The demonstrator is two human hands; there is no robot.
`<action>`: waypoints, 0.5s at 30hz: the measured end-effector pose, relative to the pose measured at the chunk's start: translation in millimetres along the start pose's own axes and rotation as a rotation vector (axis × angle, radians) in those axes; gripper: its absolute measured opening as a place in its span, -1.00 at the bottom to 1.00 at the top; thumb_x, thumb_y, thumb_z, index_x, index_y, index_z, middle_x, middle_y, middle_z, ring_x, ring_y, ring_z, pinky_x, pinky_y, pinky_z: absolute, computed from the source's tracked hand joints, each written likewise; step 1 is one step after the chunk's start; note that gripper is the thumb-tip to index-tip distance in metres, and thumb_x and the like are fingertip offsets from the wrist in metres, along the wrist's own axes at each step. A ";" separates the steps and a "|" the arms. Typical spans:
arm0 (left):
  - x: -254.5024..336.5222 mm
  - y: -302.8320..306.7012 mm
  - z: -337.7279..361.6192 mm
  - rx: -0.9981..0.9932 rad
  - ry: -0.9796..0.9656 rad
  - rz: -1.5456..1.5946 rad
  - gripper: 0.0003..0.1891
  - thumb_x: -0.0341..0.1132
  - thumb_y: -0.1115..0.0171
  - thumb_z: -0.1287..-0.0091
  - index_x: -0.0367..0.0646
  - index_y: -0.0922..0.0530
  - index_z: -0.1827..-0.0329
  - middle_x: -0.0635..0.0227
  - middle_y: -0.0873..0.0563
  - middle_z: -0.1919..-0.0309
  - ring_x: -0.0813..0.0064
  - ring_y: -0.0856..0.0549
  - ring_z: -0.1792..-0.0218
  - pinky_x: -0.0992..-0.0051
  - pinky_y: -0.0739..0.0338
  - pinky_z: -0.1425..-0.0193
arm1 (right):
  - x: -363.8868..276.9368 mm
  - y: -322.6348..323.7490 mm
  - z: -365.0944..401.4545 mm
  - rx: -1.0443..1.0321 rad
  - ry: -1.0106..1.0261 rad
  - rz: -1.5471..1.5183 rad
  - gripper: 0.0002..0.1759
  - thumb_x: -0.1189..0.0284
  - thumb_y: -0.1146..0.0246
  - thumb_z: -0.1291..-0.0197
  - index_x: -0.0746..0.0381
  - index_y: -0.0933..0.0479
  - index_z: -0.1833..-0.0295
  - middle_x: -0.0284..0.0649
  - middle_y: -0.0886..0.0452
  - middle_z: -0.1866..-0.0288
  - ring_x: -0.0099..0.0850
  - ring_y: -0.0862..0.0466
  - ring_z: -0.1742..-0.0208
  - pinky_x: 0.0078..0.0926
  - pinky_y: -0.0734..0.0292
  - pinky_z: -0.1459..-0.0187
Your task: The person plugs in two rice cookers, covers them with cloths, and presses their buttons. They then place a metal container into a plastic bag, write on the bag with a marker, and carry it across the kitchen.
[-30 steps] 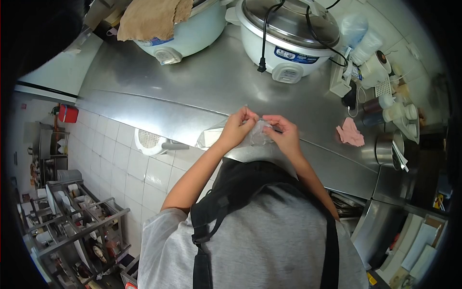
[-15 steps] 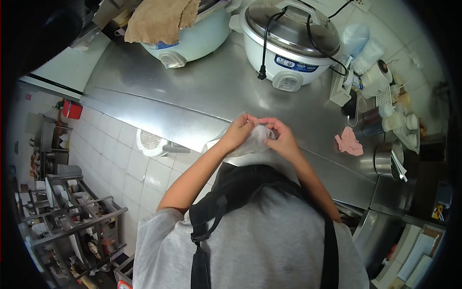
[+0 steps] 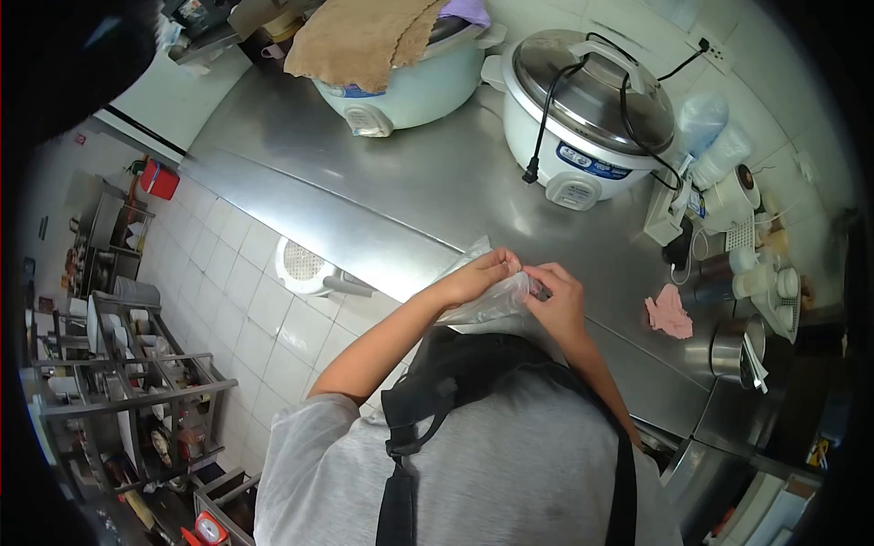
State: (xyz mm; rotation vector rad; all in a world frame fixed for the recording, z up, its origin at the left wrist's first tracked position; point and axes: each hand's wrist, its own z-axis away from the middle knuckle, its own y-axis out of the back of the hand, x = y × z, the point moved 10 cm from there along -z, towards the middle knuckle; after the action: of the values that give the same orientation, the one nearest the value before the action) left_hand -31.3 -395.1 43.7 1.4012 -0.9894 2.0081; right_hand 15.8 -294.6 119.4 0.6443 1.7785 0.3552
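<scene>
A clear plastic bag [image 3: 496, 302] hangs crumpled in front of my body, just off the counter's near edge. With bent fingers my left hand [image 3: 482, 275] pinches its upper edge. My right hand [image 3: 557, 298] is closed on the gathered plastic at the bag's right side, and the two sets of fingertips almost meet. What the bag holds, if anything, I cannot make out. Beyond my hands lies the steel counter [image 3: 364, 177].
A lidded rice cooker [image 3: 583, 118] with its cord draped over it stands at the back, beside another cooker under a brown cloth [image 3: 364, 41]. To the right are a pink cloth [image 3: 669, 311], a steel pot [image 3: 736, 350] and several bottles. A metal rack [image 3: 127, 391] stands lower left.
The view has shifted, so the counter and cookers appear lower and further right. My hands still hold the bag; my right hand has turned and its fingers are more curled round the plastic.
</scene>
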 end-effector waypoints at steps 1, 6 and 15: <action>-4.8 1.5 0.1 0.007 0.035 0.026 -0.79 -0.22 -0.02 -0.46 -0.18 -0.46 0.08 0.44 -0.55 0.16 0.65 -0.48 0.06 0.59 -0.34 -0.13 | 0.6 -0.4 1.4 -0.001 0.005 0.009 -0.64 0.49 -0.44 0.19 0.21 -0.64 0.14 -0.24 -0.59 0.30 -0.35 -0.62 0.34 -0.45 -0.53 0.28; -28.1 7.7 -3.0 0.074 0.193 0.294 -0.81 -0.29 0.00 -0.44 -0.23 -0.47 0.09 0.37 -0.60 0.17 0.56 -0.56 0.10 0.55 -0.42 -0.09 | -10.9 -1.5 5.3 0.020 -0.011 0.095 -0.66 0.50 -0.44 0.14 0.21 -0.65 0.14 -0.23 -0.61 0.26 -0.31 -0.63 0.25 -0.43 -0.52 0.18; -23.0 11.1 -3.8 0.131 0.058 0.123 -0.79 -0.24 0.02 -0.47 -0.21 -0.46 0.09 0.44 -0.57 0.20 0.65 -0.52 0.14 0.59 -0.41 -0.04 | -22.9 13.5 7.6 0.062 0.198 0.047 -0.77 0.47 -0.45 0.09 0.23 -0.64 0.26 -0.27 -0.60 0.35 -0.42 -0.56 0.43 -0.49 -0.50 0.33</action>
State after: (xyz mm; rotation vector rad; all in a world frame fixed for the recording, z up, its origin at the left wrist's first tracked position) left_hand -33.7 -398.7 18.3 1.3699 -0.9549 2.2261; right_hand 30.8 -297.9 142.3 0.7153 1.9719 0.4089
